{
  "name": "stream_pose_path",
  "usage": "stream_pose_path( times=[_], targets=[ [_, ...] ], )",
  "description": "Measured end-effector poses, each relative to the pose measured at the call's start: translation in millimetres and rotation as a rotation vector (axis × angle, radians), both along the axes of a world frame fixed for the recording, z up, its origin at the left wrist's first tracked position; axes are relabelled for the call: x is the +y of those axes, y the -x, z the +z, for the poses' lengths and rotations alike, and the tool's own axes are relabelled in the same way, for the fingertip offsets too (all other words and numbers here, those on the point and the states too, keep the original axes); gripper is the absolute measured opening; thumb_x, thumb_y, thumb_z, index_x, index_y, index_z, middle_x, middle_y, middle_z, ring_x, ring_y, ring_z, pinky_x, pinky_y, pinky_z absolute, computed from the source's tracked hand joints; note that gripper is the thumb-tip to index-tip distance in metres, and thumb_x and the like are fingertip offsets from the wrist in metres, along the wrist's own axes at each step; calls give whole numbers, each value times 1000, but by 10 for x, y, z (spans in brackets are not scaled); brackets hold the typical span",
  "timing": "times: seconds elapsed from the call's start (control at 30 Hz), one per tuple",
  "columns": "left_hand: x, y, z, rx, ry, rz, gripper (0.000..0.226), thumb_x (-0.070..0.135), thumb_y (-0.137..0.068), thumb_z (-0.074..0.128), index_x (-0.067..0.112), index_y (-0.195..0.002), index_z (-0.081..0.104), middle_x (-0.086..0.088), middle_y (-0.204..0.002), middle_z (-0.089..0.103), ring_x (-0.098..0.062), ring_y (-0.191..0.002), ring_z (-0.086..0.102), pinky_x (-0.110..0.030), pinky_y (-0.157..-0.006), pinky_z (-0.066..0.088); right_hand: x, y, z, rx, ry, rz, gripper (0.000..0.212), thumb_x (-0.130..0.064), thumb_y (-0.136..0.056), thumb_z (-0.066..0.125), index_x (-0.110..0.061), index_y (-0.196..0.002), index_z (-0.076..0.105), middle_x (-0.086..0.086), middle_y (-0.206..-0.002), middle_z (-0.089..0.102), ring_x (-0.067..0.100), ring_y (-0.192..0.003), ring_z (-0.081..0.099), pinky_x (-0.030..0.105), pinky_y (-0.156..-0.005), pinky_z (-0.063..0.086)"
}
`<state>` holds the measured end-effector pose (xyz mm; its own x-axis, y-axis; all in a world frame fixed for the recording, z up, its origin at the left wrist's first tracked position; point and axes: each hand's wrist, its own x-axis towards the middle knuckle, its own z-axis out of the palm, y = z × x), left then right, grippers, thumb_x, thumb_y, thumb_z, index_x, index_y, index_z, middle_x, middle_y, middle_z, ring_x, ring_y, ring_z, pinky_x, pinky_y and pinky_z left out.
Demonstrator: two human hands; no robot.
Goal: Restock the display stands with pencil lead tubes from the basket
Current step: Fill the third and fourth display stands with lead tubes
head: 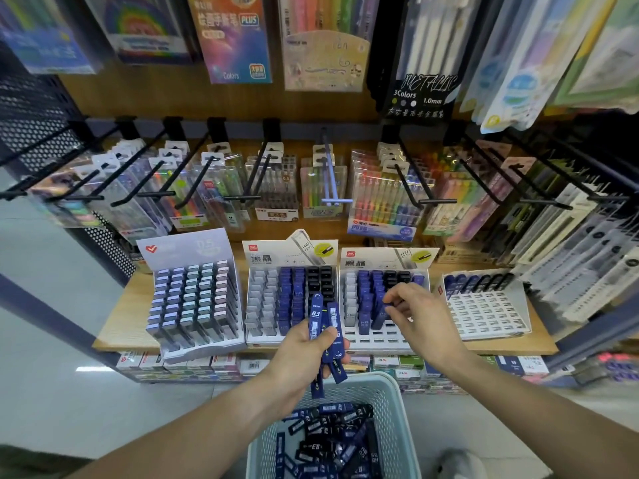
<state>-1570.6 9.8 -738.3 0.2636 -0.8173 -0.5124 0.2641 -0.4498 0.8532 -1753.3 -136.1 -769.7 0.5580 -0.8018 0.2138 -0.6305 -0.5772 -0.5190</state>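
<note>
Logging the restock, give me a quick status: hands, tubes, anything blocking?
Left hand grips a bunch of blue lead tubes. Right hand pinches one tube at the third display stand. Basket holds more. Nothing blocking.

I see a shelf of pale wood, matt, with a fine grain showing. On it the display stands look like white printed card, smooth and faintly shiny. The tubes bunched in my left hand are hard plastic — dark blue, glossy, with printed labels. Below the shelf, the basket is pale plastic, its walls a perforated mesh, matt. Above the shelf, the hooks are black metal with a dull finish, and the pen packs hanging from them are clear glossy plastic — catching glare. Left of the shelf, a side panel is dark perforated metal.
</note>
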Motion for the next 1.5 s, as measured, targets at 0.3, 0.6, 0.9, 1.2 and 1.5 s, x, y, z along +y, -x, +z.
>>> stream_pose_path(
  times=[0.3,0.6,0.9,1.2,1.5],
  targets=[
    [-15,18,-14,6,-3,-3,19,18,-108,50,7,-120,59,-4,-88,77,-16,-72,72,-32,-63,44,4,-19,-25,46,1,26,16,-17,-91,71,-29,-100,67,-12,-94,64,6,-78,64,36,-73,59],
    [2,40,29,12,-1,-23,21,17,-108,49,4,-119,59,-7,-89,75,-15,-71,70,-28,-58,43,45,37,-91,130,-23,17,15,-16,-91,71,-26,-102,71,-10,-95,66,8,-82,65,38,-76,58],
    [-6,102,104,53,30,-103,20,20,-107,52,11,-121,62,-6,-92,77,-17,-76,72,-26,-60,42,270,-195,444,-242,-509,-116,11,-29,-91,74,-29,-101,70,-4,-85,73,11,-76,69,33,-74,59],
    [-73,241,258,117,107,-146,24,22,-106,53,11,-124,65,-16,-108,76,-22,-79,67,-22,-57,47,344,-94,797,-494,-960,-115,37,3,-82,77,-17,-113,73,11,-81,69,20,-77,69,31,-80,61],
    [-285,172,376,147,149,-64,25,20,-105,54,6,-123,64,-19,-100,76,-22,-75,69,-25,-53,49,352,208,915,-478,-818,-112,17,7,-85,73,-5,-96,76,19,-88,74,20,-70,73,29,-69,61]
  ],
)
